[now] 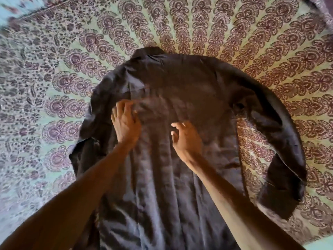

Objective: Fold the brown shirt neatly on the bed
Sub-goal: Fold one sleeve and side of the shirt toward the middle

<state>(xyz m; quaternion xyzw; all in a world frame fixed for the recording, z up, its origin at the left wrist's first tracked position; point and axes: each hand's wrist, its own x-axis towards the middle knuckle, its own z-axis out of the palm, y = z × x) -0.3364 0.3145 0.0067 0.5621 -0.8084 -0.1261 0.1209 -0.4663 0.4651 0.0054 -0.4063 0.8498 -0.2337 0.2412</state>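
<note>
The brown shirt (180, 91) lies spread out, back side up, on the patterned bed cover (198, 29), collar at the far end. Its right sleeve (281, 156) curves down along the right side, and the left sleeve (86, 152) is bunched at the left. My left hand (126, 123) rests on the shirt's left upper back with fingers spread and slightly bent. My right hand (185, 139) hovers or touches the cloth at the middle, fingers loosely curled, holding nothing. The shirt's hem runs out of view at the bottom.
The bed cover, pale green with a purple peacock-feather print, spreads on all sides of the shirt. A dark fringed cloth (322, 8) shows at the top right corner. A bit of pale surface (320, 247) lies at the bottom right.
</note>
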